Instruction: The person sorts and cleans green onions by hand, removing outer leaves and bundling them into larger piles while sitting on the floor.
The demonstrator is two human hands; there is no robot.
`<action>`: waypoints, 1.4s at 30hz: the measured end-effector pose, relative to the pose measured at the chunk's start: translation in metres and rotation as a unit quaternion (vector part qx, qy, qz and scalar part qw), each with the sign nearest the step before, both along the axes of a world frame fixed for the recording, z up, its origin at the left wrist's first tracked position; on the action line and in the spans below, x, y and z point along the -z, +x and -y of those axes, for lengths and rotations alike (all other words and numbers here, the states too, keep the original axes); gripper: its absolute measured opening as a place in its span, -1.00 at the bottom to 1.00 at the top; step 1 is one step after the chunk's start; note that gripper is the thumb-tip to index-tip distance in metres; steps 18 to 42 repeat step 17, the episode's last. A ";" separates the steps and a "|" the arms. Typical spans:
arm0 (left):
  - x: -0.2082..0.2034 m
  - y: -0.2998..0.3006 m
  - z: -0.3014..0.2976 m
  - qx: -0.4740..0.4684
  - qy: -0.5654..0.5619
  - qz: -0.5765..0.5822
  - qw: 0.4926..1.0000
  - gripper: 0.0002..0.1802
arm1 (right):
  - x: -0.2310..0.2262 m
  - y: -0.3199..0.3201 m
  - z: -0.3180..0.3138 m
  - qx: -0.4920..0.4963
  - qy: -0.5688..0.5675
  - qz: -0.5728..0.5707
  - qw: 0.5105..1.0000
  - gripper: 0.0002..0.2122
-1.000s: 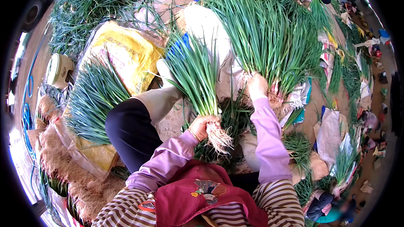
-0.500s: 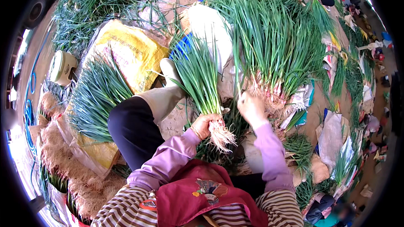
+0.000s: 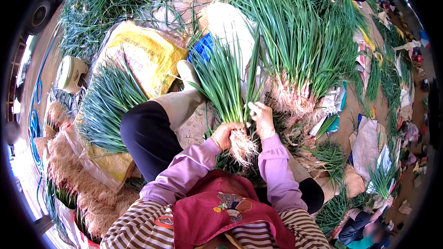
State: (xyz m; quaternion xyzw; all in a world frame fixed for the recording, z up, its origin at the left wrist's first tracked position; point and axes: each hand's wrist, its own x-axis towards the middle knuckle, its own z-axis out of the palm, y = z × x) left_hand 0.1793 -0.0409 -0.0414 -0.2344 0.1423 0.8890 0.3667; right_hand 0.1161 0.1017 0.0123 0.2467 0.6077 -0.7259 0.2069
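My left hand (image 3: 227, 136) is closed round the lower stems of a bunch of spring onions (image 3: 226, 87). The green leaves fan away from me, and the pale stringy roots (image 3: 243, 148) hang out on the near side of the fist. Just right of the bunch, my right hand (image 3: 262, 119) is closed, its fingers pinching what looks like a spring onion stalk whose leaves rise against the bunch. The stalk's lower end is hidden in the fingers. Beyond the right hand lies a large pile of spring onions (image 3: 300, 50), roots toward me.
Left of my bent knee lies another heap of spring onions (image 3: 108, 106) beside a yellow sack (image 3: 143, 60). Rooty bundles (image 3: 69, 166) are stacked at the lower left. A white bucket (image 3: 70, 74) stands farther out. Another person (image 3: 357, 230) sits at the lower right.
My right hand has moved left and slightly nearer, from the big pile to the side of the held bunch, bringing the stalk along. My left hand stays almost in place.
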 end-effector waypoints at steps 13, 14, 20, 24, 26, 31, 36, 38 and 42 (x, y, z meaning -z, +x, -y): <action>-0.039 -0.003 0.009 -0.006 0.110 -0.082 0.990 -0.70 | 0.022 -0.018 -0.085 -0.451 0.588 -0.210 0.638 -0.79; -0.033 -0.005 0.008 -0.032 0.094 -0.104 0.990 -0.66 | 0.014 -0.031 -0.082 -0.374 0.584 -0.252 0.675 -0.74; -0.024 -0.009 0.002 -0.048 0.012 -0.091 0.995 -0.61 | -0.001 -0.086 -0.073 -0.237 0.640 -0.160 0.714 -0.65; -0.024 -0.009 0.002 -0.048 0.012 -0.091 0.995 -0.61 | -0.001 -0.086 -0.073 -0.237 0.640 -0.160 0.714 -0.65; -0.024 -0.009 0.002 -0.048 0.012 -0.091 0.995 -0.61 | -0.001 -0.086 -0.073 -0.237 0.640 -0.160 0.714 -0.65; -0.024 -0.009 0.002 -0.048 0.012 -0.091 0.995 -0.61 | -0.001 -0.086 -0.073 -0.237 0.640 -0.160 0.714 -0.65; -0.024 -0.009 0.002 -0.048 0.012 -0.091 0.995 -0.61 | -0.001 -0.086 -0.073 -0.237 0.640 -0.160 0.714 -0.65; -0.024 -0.009 0.002 -0.048 0.012 -0.091 0.995 -0.61 | -0.001 -0.086 -0.073 -0.237 0.640 -0.160 0.714 -0.65; -0.024 -0.009 0.002 -0.048 0.012 -0.091 0.995 -0.61 | -0.001 -0.086 -0.073 -0.237 0.640 -0.160 0.714 -0.65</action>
